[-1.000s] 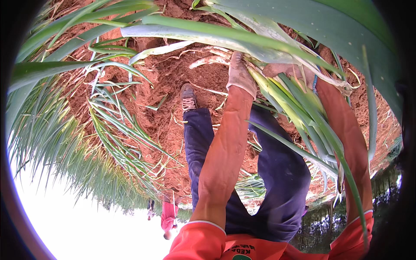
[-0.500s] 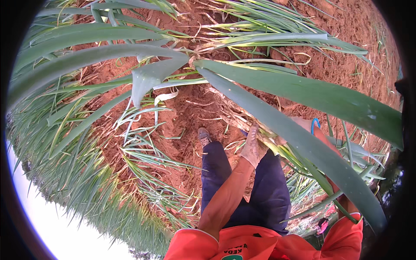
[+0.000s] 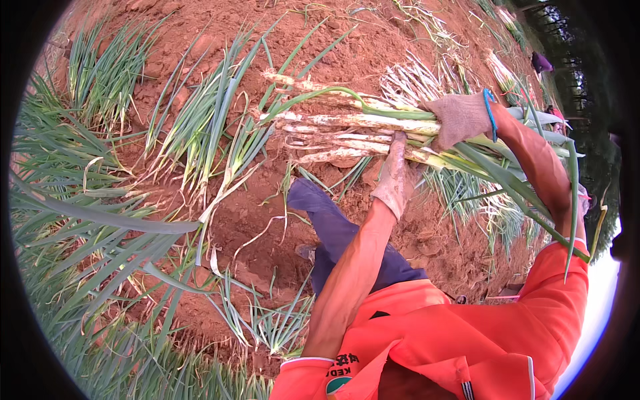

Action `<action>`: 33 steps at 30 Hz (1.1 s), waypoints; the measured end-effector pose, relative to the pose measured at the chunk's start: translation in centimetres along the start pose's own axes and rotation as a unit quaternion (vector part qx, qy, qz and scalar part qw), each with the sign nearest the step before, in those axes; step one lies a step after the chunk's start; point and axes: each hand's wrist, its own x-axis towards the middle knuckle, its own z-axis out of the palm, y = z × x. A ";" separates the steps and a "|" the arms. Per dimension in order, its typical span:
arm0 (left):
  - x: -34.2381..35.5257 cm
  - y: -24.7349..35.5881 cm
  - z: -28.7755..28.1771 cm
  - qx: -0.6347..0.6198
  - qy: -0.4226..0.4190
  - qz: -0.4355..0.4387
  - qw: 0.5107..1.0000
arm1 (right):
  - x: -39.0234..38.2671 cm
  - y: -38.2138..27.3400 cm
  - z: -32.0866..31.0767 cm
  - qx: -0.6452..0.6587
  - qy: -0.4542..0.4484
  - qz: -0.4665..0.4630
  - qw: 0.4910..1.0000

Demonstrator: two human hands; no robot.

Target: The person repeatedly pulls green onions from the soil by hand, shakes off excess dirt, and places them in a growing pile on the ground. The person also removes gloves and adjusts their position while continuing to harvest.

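Note:
A bundle of green onions (image 3: 353, 121) with muddy white stems is held out ahead of me, its roots toward the left and its green leaves toward my right arm. My right hand (image 3: 461, 120), in a dirty glove with a blue band at the wrist, is closed around the bundle where the white turns to green. Beside it, my left hand (image 3: 395, 175), also gloved, grips the stalks from the near side. The left thumb lies along the stems; its other fingers are largely hidden beneath them.
Standing green onions (image 3: 113, 227) fill the left side. Pulled ones lie in clumps on the red soil (image 3: 220, 33). Beyond my hands lies a pile of white-stemmed onions (image 3: 412, 81). Another person (image 3: 541, 63) is far off at the upper right.
My view has swung to the right. The bundle has come up off the ground between my hands, and its white stems now show. The large leaf that crossed the view has gone from in front.

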 end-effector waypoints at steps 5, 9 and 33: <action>1.4 -5.8 4.4 0.536 0.001 -0.117 0.836 | -6.4 19.1 0.9 -0.094 0.177 0.172 0.964; -6.4 -0.3 -1.8 0.483 -0.028 -0.101 0.869 | -3.8 30.5 2.9 -0.155 0.259 0.365 0.881; -53.5 -49.4 -40.8 -0.493 0.545 0.069 0.675 | 49.5 -33.8 59.8 -0.416 -0.068 -0.351 0.836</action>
